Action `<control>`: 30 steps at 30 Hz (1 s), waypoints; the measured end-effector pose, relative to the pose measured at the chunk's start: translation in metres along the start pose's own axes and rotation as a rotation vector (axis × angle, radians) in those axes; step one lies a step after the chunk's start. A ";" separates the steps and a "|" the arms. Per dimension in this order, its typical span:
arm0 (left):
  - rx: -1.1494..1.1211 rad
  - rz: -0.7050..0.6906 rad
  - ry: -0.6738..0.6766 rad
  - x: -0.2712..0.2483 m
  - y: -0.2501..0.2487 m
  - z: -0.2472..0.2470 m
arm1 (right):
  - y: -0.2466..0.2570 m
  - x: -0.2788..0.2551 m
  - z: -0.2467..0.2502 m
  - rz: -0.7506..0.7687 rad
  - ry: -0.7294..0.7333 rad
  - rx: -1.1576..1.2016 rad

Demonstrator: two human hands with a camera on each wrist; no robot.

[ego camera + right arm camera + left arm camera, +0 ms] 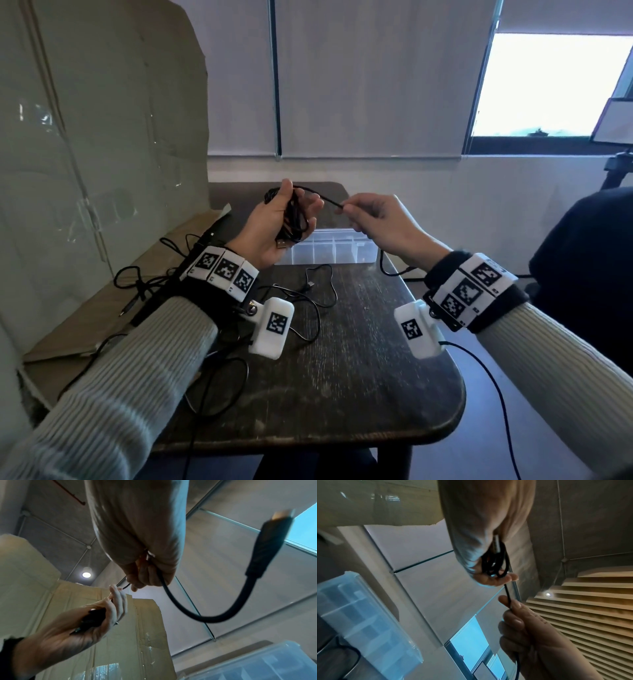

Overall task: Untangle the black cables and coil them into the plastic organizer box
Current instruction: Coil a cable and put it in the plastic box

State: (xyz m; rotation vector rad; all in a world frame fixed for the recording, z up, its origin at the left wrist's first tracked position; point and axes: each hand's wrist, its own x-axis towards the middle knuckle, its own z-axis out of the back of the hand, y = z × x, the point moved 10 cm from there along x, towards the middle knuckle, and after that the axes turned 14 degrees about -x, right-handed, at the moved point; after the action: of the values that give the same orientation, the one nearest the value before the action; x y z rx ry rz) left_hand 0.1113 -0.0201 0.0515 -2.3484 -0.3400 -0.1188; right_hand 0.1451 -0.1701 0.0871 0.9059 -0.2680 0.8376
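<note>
table (359, 342) dark matt worn wood; organizer box (329, 248) clear glossy plastic; cables (318, 294) black matt; sleeves (137, 377) ribbed knit.

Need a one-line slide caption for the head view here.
Left hand holds a coiled black cable while the right hand pinches its free strand above the clear organizer box.

A dark wooden worktop (359, 359) with rounded corners stands before a wall of pale roller blinds (376, 75). A tall flattened cardboard sheet (102, 120), patched with clear tape, leans at its left side. At the right, a bright window (548, 85) shows beside a black tripod (616, 171).
</note>
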 end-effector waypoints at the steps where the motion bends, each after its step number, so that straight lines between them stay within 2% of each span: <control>1: 0.014 -0.019 -0.006 0.001 -0.002 0.000 | 0.000 0.000 -0.001 0.002 0.002 -0.010; 4: 0.074 -0.067 -0.005 0.003 -0.006 -0.005 | 0.001 0.000 -0.006 0.001 0.009 0.015; 7: -0.026 -0.086 -0.001 0.003 -0.005 -0.013 | 0.004 -0.003 -0.019 -0.007 0.054 0.069; 10: -0.116 -0.123 -0.068 0.005 -0.006 -0.012 | 0.002 -0.012 -0.045 -0.052 0.184 0.096; 13: -0.116 -0.164 -0.128 0.012 -0.020 -0.001 | -0.012 -0.023 -0.063 -0.078 0.322 0.037; 15: 0.002 -0.206 -0.191 0.013 -0.034 0.014 | -0.020 -0.026 -0.059 -0.080 0.331 0.014; 17: 0.257 -0.194 -0.196 0.010 -0.035 0.021 | -0.015 -0.025 -0.046 -0.054 0.308 -0.052; 21: 0.874 -0.146 -0.058 0.003 -0.010 0.009 | 0.027 -0.012 -0.025 0.095 0.245 -0.263; 23: 1.065 -0.131 0.031 0.002 0.000 -0.001 | 0.043 -0.003 -0.019 0.152 0.187 -0.343; 27: 1.120 -0.071 0.241 -0.006 0.021 -0.018 | 0.047 0.013 -0.012 0.143 0.111 -0.346; 30: 1.075 -0.089 0.261 -0.013 0.023 -0.024 | 0.039 0.017 -0.016 0.119 0.161 -0.357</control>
State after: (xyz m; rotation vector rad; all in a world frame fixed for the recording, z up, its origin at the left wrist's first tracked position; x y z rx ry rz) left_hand 0.1058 -0.0551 0.0514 -1.2383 -0.2767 -0.2169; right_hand 0.1258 -0.1358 0.1096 0.4898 -0.3209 0.9315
